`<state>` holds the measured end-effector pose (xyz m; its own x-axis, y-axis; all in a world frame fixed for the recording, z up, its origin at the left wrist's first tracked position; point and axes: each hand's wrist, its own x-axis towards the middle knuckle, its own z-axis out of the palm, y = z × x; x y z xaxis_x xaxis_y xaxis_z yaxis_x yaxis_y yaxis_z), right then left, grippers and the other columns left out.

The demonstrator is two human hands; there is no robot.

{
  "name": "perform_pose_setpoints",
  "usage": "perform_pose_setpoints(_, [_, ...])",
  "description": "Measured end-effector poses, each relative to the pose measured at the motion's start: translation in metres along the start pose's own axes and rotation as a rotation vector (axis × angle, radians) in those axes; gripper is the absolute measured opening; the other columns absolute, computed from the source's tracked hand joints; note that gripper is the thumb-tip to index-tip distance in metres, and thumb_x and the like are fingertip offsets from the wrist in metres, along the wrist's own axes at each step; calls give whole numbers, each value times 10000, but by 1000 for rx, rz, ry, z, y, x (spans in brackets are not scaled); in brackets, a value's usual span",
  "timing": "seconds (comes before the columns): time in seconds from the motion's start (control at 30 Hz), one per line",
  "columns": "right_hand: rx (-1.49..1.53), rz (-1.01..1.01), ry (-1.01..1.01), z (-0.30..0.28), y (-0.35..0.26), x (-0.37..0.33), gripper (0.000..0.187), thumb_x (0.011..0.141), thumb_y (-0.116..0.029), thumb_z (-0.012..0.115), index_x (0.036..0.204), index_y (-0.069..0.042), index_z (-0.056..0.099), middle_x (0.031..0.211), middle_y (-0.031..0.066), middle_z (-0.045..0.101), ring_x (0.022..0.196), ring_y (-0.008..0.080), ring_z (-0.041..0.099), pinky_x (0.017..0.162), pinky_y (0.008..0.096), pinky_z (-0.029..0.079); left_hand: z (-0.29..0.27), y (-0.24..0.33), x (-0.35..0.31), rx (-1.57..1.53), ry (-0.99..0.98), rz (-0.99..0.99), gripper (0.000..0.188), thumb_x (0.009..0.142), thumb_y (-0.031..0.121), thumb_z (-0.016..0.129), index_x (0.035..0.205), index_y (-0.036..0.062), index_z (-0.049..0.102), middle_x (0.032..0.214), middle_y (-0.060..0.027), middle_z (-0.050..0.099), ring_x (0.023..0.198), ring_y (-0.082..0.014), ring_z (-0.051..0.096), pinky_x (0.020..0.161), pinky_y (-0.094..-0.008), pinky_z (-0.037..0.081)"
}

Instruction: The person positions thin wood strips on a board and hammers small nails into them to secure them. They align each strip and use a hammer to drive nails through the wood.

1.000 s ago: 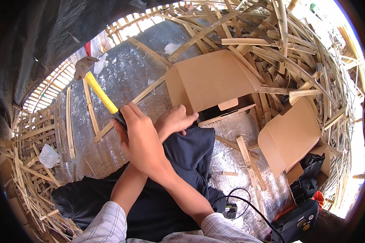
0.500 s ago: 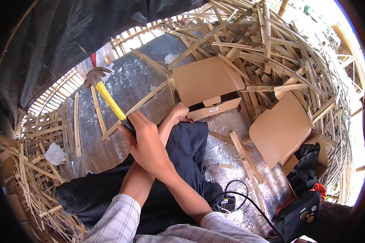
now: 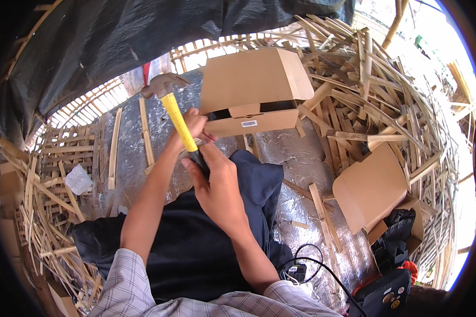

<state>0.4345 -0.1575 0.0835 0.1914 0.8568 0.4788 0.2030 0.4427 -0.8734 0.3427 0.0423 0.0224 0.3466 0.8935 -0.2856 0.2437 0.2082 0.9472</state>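
Observation:
My right hand (image 3: 220, 185) is closed around the black grip of a claw hammer (image 3: 177, 119) with a yellow shaft. The hammer stands tilted, its metal head pointing away from me. Just beyond it, my left hand (image 3: 191, 126) grips the near left corner of a brown cardboard box (image 3: 272, 120); the hammer shaft hides part of that hand. The lid is mostly down, leaving a dark gap along the front, and the contents cannot be made out. A pale label shows on the front wall. Dark cloth (image 3: 195, 238) covers my lap below both forearms.
An open cardboard box (image 3: 371, 185) holding black items stands at the right. Split bamboo strips (image 3: 365, 100) are heaped at the far right. Nearer lie a black bag (image 3: 383, 296) and a cable (image 3: 333, 267). Loose strips (image 3: 146, 132) rest on the silvery floor sheet (image 3: 296, 169).
My left hand has moved the box away and to the left, and it seems raised. The hammer in my right hand has shifted right, and my forearms no longer cross.

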Motion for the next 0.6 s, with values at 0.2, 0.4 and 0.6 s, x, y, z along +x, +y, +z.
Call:
perform_pose_setpoints(0.2, [-182, -14, -8, 25, -5, 3, 231, 965, -108, 745, 947, 63, 592, 771, 232, 564, 666, 349, 551, 634, 387, 440, -158, 3, -138, 70, 379, -54, 341, 1047, 110, 458, 1283, -134, 422, 1004, -294, 695, 727, -343, 772, 612, -402, 660])
perform_pose_setpoints(0.4, [-128, 236, -28, 40, 55, -5, 216, 1025, -109, 675, 890, 24, 572, 642, 55, 459, 526, 143, 408, 495, 340, 331, -265, -62, -289, -10, 761, -93, 380, 1059, 106, 470, 1327, -121, 325, 930, -286, 655, 672, -364, 752, 568, -418, 630])
perform_pose_setpoints(0.6, [-6, 393, -170, 81, 97, -28, 243, 1063, -193, 653, 954, 8, 573, 574, -4, 392, 412, 62, 330, 380, 287, 201, -286, -122, -487, -149, 1250, -202, 302, 1054, 63, 453, 1254, -160, 422, 811, -325, 677, 656, -368, 754, 547, -411, 644])
